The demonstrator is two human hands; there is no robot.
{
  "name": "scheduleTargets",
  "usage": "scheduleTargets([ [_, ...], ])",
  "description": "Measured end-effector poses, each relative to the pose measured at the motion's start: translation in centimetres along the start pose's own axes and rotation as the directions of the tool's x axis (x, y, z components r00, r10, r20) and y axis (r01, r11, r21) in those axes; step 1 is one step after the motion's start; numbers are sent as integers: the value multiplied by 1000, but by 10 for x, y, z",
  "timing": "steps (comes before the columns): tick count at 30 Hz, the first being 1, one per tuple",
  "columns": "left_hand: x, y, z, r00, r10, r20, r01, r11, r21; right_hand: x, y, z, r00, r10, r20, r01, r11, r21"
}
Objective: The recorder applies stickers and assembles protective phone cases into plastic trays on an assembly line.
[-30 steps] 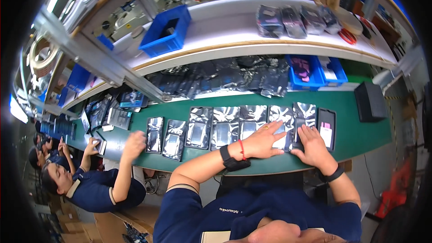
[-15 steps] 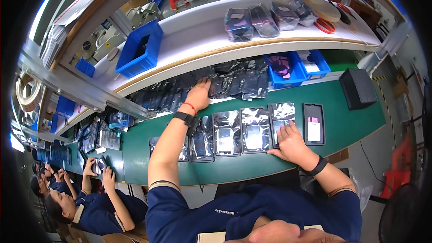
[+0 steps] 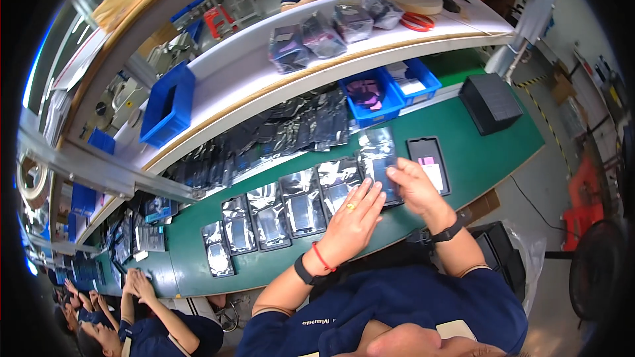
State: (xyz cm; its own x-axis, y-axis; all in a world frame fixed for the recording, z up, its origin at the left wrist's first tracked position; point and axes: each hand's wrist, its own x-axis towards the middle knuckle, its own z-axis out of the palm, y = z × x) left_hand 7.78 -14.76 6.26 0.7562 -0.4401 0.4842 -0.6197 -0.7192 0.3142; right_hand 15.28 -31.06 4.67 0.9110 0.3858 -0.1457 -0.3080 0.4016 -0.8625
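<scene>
Several black trays, each with a shiny clear bag holding a dark flat panel, form a row on the green table. My left hand (image 3: 357, 219) lies open, fingers stretched over the lower part of one bagged tray (image 3: 334, 175) and reaching toward the rightmost bagged tray (image 3: 376, 147). At the right edge of that rightmost one is my right hand (image 3: 418, 188), fingers bent and smeared by motion; whether they grip the bag I cannot tell. To its right lies an unbagged black tray (image 3: 415, 147) with a white and pink card (image 3: 431, 172).
Behind the row lies a long pile of dark bagged panels (image 3: 264, 125). Blue bins (image 3: 374, 117) stand under a white shelf carrying bagged bundles (image 3: 288, 53) and red-handled scissors (image 3: 418, 22). A black box (image 3: 489, 102) sits far right. Co-workers sit to the left and across.
My left hand has come back from the pile of bagged panels to the tray row. My right hand has turned from lying on the rightmost bag to its edge. The view has shifted.
</scene>
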Motion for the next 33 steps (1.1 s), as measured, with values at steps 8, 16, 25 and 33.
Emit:
scheduleTargets([
  [8,-29,-35,-25,980,-198,31,197,979,54,-7,-31,-138,909,-201,-364,-151,655,-741],
  [16,-154,-81,-67,544,-773,-327,825,419,381,-8,-15,-114,801,-598,24,65,48,-997],
  [25,-186,-86,-82,48,-982,-183,936,-20,352,18,16,-86,951,-308,25,72,141,-987],
  [33,-313,-126,-142,116,-933,-342,956,11,294,23,66,38,986,-111,128,150,220,-964],
])
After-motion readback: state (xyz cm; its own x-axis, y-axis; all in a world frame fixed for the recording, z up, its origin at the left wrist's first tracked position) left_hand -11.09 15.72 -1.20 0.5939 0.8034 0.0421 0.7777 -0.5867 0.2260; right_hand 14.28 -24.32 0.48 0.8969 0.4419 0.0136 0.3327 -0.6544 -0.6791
